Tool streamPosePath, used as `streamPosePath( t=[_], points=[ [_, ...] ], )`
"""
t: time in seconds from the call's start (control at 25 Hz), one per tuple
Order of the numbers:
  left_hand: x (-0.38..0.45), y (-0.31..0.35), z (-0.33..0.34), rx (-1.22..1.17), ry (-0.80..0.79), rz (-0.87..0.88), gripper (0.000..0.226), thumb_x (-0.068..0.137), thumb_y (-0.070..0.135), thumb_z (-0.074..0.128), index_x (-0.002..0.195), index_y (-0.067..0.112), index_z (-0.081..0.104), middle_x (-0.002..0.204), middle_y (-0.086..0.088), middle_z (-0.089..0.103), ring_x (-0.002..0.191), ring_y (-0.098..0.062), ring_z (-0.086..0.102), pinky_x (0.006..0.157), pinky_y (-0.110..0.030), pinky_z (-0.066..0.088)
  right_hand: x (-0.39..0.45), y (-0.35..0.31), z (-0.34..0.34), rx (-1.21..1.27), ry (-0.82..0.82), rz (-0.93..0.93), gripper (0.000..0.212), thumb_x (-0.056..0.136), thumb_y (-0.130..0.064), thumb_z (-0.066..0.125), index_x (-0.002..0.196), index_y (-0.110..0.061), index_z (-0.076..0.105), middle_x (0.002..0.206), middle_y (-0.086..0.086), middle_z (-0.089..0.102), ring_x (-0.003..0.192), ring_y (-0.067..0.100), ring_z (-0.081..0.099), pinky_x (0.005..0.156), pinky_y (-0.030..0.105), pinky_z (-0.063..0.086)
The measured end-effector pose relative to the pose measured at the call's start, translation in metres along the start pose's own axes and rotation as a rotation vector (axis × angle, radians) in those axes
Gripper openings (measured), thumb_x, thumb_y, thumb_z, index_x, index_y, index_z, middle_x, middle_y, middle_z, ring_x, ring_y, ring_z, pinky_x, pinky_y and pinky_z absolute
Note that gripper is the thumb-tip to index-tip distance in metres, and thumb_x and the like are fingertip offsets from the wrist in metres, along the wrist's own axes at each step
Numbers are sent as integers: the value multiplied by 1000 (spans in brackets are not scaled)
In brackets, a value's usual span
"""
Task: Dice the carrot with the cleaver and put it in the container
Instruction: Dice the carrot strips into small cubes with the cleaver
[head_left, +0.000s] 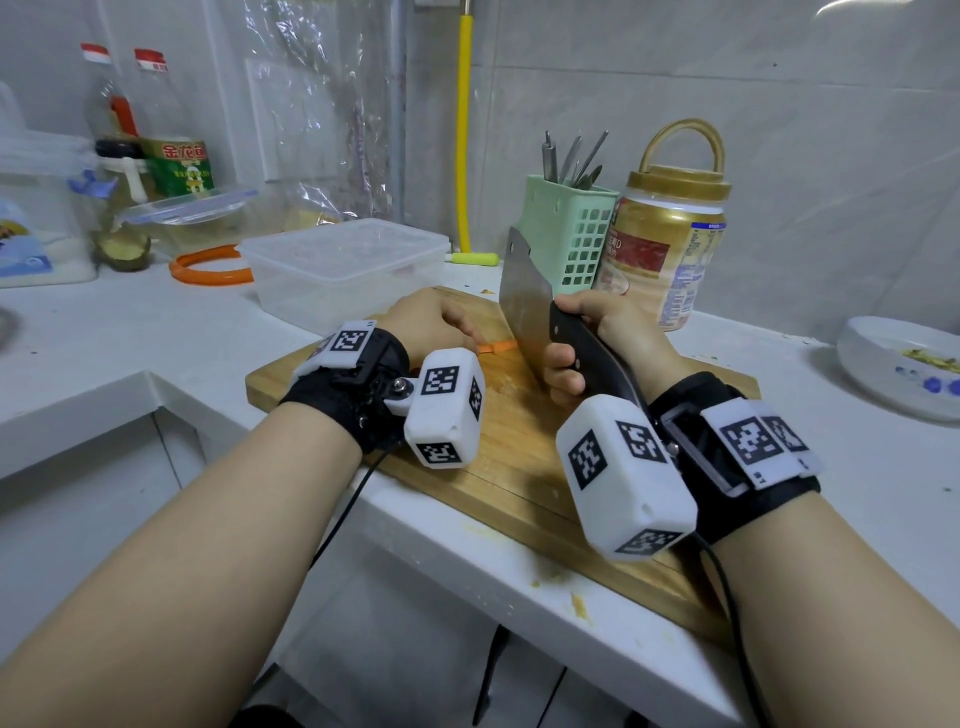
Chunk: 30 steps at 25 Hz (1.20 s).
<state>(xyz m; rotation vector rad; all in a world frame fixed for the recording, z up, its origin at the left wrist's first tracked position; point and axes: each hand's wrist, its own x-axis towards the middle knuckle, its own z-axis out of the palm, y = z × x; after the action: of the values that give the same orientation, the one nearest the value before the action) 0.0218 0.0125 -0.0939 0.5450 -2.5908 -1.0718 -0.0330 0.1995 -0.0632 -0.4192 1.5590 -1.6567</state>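
Brushed metal cleaver (524, 306) blade; matt wooden cutting board (498, 467); translucent plastic container (345, 265); smooth white desk (130, 332).

Most of the carrot (134, 347) lies hidden behind the left hand (426, 323) and the cleaver (524, 301) blade. The container (343, 260) walls are too cloudy to show any contents.

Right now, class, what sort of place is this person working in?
Most likely a home kitchen: a wooden chopping board on a white counter, a green utensil basket, and cooking oil bottles against tiled walls.
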Motion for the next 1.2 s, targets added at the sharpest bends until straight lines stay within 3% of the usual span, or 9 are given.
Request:
streamPosePath(
  t=[0.16,0.32,0.52,0.64,1.2],
  points=[
    [0,0,0,16,-11,13,8,84,11,70,84,17,75,82,4,66,87,-14,58,81,-27,46,6,-6,0,46,18,20,23,97,-32,43,92,-12,34,47,4,41,31,17,37,41,13,32],
    [1,1,1,9,-12,18,9,84,9,69,88,14,75,80,9,65,86,-10,57,76,-24,44,10,-3,-2,75,-14,-7,23,98,-34,40,90,-13,36,48,2,41,33,16,37,48,23,25],
    [1,-1,1,4,3,29,7,84,12,72,88,16,76,86,5,68,93,-14,61,88,-30,48,4,0,-6,156,-52,-65,29,97,-36,37,79,-13,35,46,0,38,32,15,35,50,26,22],
    [2,-2,1,-3,-15,46,6,82,15,74,83,20,75,83,5,69,89,-14,61,87,-31,48,2,1,-3,148,-68,-67,32,98,-35,36,76,-13,36,45,1,38,31,15,35,52,27,21],
    [-1,1,1,1,-16,34,4,83,17,74,87,18,76,81,4,67,90,-14,60,90,-33,49,4,2,2,47,-42,-31,27,99,-36,39,89,-11,38,46,2,41,31,17,37,46,25,26]
  ],
)
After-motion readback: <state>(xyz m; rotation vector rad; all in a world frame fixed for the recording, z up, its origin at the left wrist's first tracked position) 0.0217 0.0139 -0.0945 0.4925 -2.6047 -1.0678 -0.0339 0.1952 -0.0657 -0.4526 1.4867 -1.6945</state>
